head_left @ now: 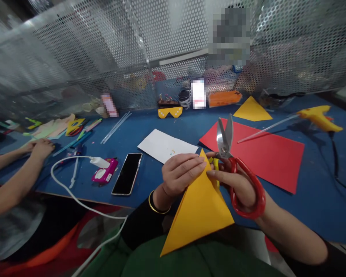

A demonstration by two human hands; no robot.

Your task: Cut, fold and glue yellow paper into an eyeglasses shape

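Observation:
A folded triangle of yellow paper [203,207] is held upright above my lap, its point toward the table. My left hand [180,173] is closed on its upper left edge, with the fingers across the front. My right hand [236,182] pinches the paper's right edge near the tip. That same hand also carries red-handled scissors [248,192], their blades parted and pointing away from me. A small yellow piece [216,169] shows behind the right fingers; I cannot tell what it is.
Red paper [276,154] and white paper [164,146] lie ahead on the blue table. A yellow glue gun [317,117] stands right, its cord trailing. At left are a phone [127,174], a pink power strip [105,172] with a white cable, and a co-worker's hands [40,148].

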